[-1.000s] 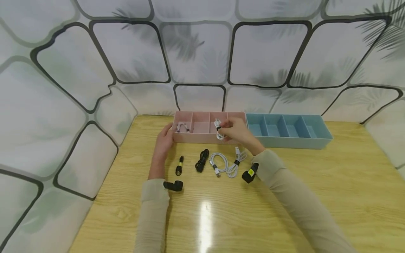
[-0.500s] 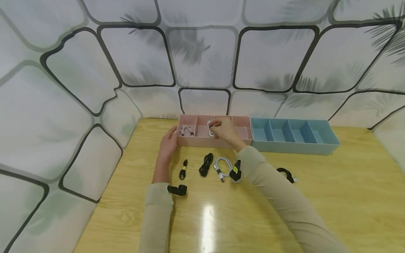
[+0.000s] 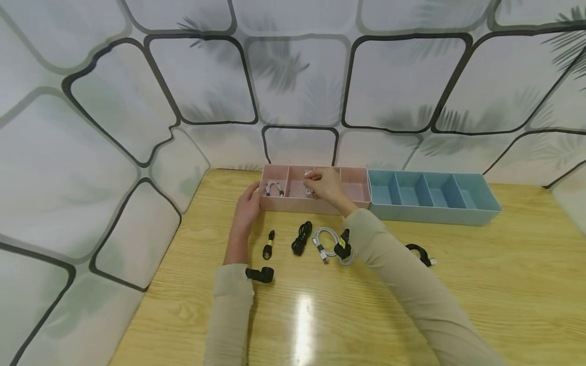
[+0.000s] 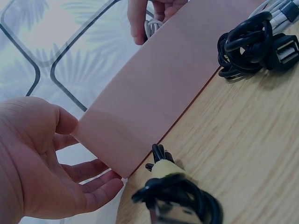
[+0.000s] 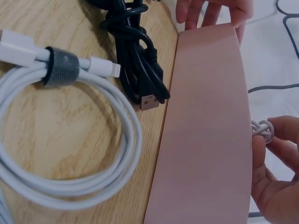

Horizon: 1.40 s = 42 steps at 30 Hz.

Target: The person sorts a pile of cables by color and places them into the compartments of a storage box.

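Observation:
My right hand [image 3: 326,184] pinches a coiled white cable [image 5: 263,130] between thumb and fingers, over the second compartment from the left of a pink divided box [image 3: 293,204]. Part of that coil hangs below the rim in the head view. At the box's left end is my left hand [image 4: 42,158], its thumb at the top corner and its fingers against the end wall, holding it. A short white cable [image 3: 274,188] with dark bands lies in the leftmost compartment. The right hand hides part of the box's middle.
A blue divided box [image 3: 435,213] adjoins the pink one on the right. In front lie a black cable with yellow tie [image 3: 268,245], a black cable [image 3: 301,238] and a white cable [image 3: 326,252]. Another white coil [image 3: 350,257] is partly covered; a black cable [image 3: 422,255] lies right.
My right hand has carried the white cable leftward from the third compartment to the second and lowered it. The left hand stays at the box end. The head view has shifted slightly.

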### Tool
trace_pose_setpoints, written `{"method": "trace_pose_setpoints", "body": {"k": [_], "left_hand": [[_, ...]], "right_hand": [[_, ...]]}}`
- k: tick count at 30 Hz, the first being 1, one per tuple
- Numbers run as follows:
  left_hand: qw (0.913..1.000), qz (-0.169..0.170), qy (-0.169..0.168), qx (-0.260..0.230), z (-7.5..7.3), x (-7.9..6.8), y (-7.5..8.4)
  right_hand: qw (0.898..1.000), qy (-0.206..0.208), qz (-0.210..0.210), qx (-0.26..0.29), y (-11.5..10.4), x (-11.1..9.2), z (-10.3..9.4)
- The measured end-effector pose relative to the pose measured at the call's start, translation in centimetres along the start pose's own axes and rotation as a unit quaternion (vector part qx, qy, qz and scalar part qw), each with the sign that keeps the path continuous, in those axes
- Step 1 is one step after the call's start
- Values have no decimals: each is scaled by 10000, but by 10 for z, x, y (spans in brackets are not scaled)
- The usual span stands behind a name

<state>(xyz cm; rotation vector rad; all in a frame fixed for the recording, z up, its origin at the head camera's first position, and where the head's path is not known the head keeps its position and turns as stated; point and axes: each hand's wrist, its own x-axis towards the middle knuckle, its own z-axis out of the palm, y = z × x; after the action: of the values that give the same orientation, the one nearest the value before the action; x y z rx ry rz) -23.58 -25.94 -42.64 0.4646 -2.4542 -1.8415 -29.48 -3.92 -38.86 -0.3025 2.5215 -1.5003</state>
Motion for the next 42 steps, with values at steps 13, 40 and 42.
{"method": "trace_pose_setpoints", "body": {"k": [13, 40, 42], "left_hand": [[10000, -55, -26, -76, 3, -1, -2], [9999, -107, -69, 89, 1, 0, 1], [9999, -111, -78, 52, 0, 0, 0]], "right_hand": [[10000, -31, -76, -49, 4, -5, -4], [9943, -503, 168, 924, 14, -29, -30], [9935, -568, 199, 969, 15, -32, -32]]}}
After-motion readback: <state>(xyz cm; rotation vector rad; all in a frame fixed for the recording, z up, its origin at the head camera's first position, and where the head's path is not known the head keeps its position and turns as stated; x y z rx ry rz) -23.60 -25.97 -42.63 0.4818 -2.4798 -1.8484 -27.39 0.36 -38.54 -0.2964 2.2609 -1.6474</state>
